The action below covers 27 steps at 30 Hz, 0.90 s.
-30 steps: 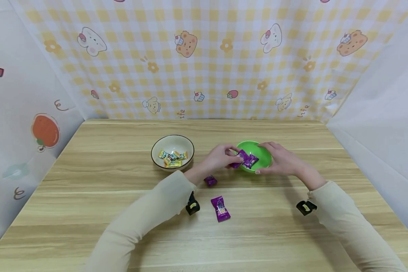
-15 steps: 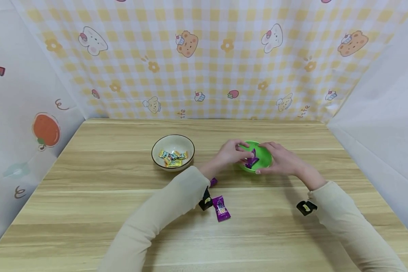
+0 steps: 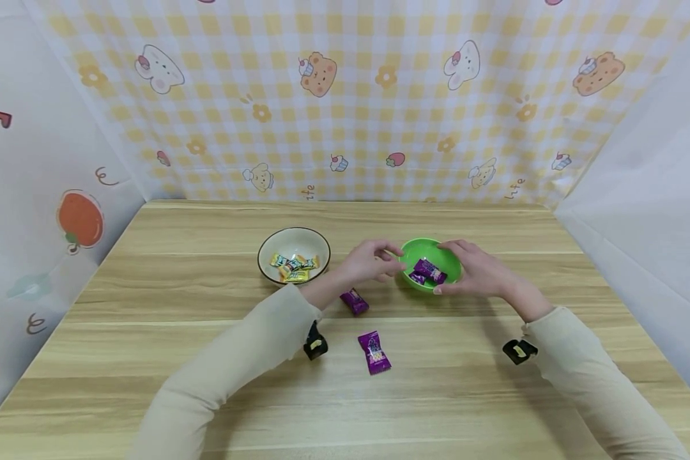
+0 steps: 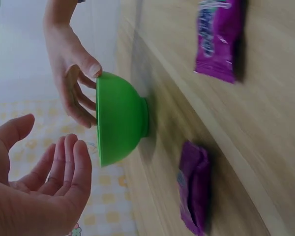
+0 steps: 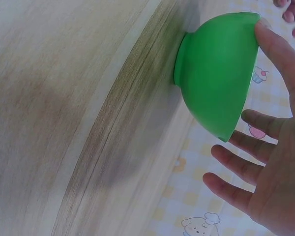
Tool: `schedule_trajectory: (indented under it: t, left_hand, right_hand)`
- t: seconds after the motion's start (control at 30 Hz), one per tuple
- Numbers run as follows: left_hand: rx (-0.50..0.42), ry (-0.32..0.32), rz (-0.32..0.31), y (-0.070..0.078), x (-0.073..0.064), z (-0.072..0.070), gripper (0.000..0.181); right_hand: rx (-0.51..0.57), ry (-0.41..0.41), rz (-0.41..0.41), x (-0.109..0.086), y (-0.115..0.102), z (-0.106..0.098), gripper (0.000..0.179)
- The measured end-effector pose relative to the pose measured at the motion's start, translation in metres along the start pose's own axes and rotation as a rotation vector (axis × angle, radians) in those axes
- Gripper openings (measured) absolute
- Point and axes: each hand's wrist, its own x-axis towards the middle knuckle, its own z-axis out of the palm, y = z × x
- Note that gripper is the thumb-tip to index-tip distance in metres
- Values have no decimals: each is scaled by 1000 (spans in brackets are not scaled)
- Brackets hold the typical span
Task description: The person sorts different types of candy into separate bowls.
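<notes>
My left hand (image 3: 375,262) is just left of the green bowl (image 3: 423,246), its fingers loosely bent and holding nothing. The left wrist view shows its palm and fingers (image 4: 59,172) apart from the bowl's rim. From the right, my right hand (image 3: 476,269) holds that bowl at the rim, thumb on the near side and fingers toward the far side; its thumb (image 5: 280,49) touches the rim in the right wrist view. Purple wrapped candies (image 3: 431,271) lie inside the bowl. Two more sit on the table: one purple candy (image 3: 354,301) below the left hand, another purple candy (image 3: 374,352) nearer the front.
A cream bowl (image 3: 294,237) with a dark rim stands back left, holding several yellow wrapped candies (image 3: 294,268). The wooden table (image 3: 466,396) ends at a checked curtain (image 3: 356,115), with white cloth on both sides.
My left hand moved right over the green bowl, let go of a purple candy inside, then drew back left with nothing held. The right hand stayed at the rim.
</notes>
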Motion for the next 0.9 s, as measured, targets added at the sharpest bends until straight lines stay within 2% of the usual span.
schedule_trajectory:
  t: [0.1, 0.2, 0.37, 0.5, 0.67, 0.8, 0.9]
  left_hand:
    - [104, -68, 18, -8, -11, -6, 38]
    - [141, -159, 11, -18, -26, -8, 39]
    - [101, -249, -44, -36, -48, -5, 40]
    - [134, -269, -42, -50, -58, -3, 37]
    - [212, -256, -13, -59, -62, 0, 37]
    - [284, -239, 42, -61, -63, 5, 39]
    - [374, -234, 95, -61, -65, 10, 41]
  right_hand:
    - [0, 3, -1, 0, 0, 0, 97]
    - [0, 4, -1, -1, 0, 0, 96]
    - [-3, 1, 3, 0, 0, 0, 97]
    - [-4, 2, 3, 0, 1, 0, 98]
    - [3, 5, 3, 0, 1, 1, 98]
    - [4, 8, 4, 0, 1, 1, 97]
    - [4, 10, 1, 0, 0, 1, 97]
